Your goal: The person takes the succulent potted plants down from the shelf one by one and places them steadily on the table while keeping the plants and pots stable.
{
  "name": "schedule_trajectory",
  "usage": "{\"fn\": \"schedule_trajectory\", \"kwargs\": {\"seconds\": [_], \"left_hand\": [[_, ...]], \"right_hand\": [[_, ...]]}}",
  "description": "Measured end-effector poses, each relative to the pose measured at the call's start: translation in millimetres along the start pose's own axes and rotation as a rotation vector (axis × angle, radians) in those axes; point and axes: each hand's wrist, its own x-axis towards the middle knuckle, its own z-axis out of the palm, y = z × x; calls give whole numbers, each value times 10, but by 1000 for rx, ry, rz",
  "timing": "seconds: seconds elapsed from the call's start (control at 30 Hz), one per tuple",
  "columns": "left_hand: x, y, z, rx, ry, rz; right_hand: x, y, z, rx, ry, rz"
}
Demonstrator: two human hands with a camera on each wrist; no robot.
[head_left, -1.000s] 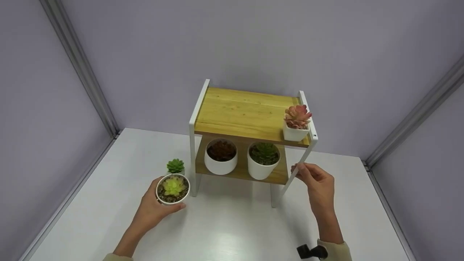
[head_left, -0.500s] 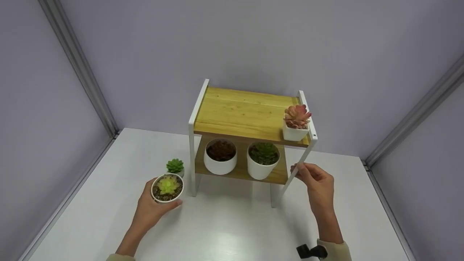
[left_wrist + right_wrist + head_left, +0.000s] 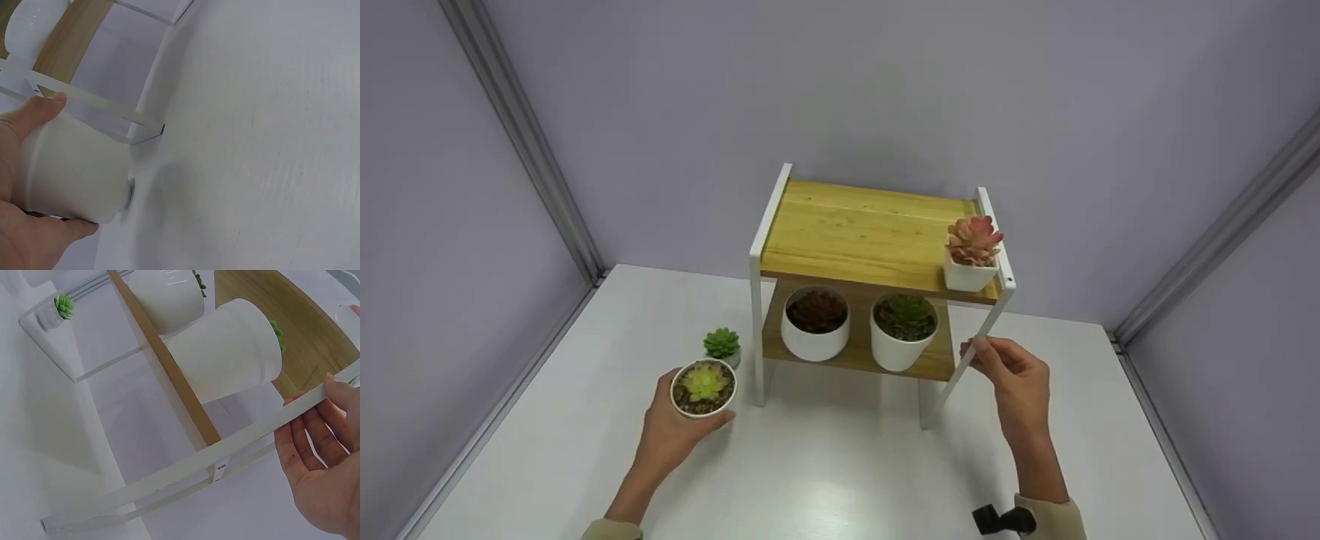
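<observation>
Progress, as judged from the layout: pots are apparently being arranged on the stand (image 3: 757,315), three placed, two left. On the upper shelf (image 3: 855,232), the pink succulent (image 3: 971,274) is being carried at the front right corner. On the lower shelf (image 3: 860,345), the dark reddish plant (image 3: 815,341) and the dark green plant (image 3: 900,349) are being carried side by side, each in a white pot.

Left over: the yellow-green succulent (image 3: 703,388) is being held off the stand, left of it, its white pot clasped between thumb and fingers of the left hand (image 3: 671,435). Judging by the shadow, it's being held above the table (image 3: 825,465); contact can't be confirmed. Just behind it, the small green succulent (image 3: 722,343) is being supported by the table.

Hands are being kept well apart. The right front upright (image 3: 988,322) is being pinched by the right hand (image 3: 1016,382), probably as a steady.

Count: five potted plants (three on, two off), one stand, two shelves, two hands.
</observation>
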Motion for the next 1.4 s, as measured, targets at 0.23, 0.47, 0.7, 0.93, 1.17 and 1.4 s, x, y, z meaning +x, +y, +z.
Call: {"fn": "schedule_trajectory", "kwargs": {"seconds": [0.23, 0.47, 0.7, 0.93, 1.17, 1.4], "left_hand": [[41, -60, -2, 2, 18, -19], [58, -108, 15, -20, 30, -25], [93, -147, 29, -36, 32, -31], [97, -169, 38, -40, 31, -52], [128, -190, 33, -51, 38, -48], [140, -212, 40, -42, 38, -52]], "right_hand": [[10, 6, 2, -9, -3, 10], [1, 19, -2, -20, 1, -1], [-2, 26, 5, -31, 1, -8], [-7, 28, -2, -28, 1, -9], [-9, 31, -8, -20, 3, -16], [-3, 21, 0, -8, 0, -19]]}}
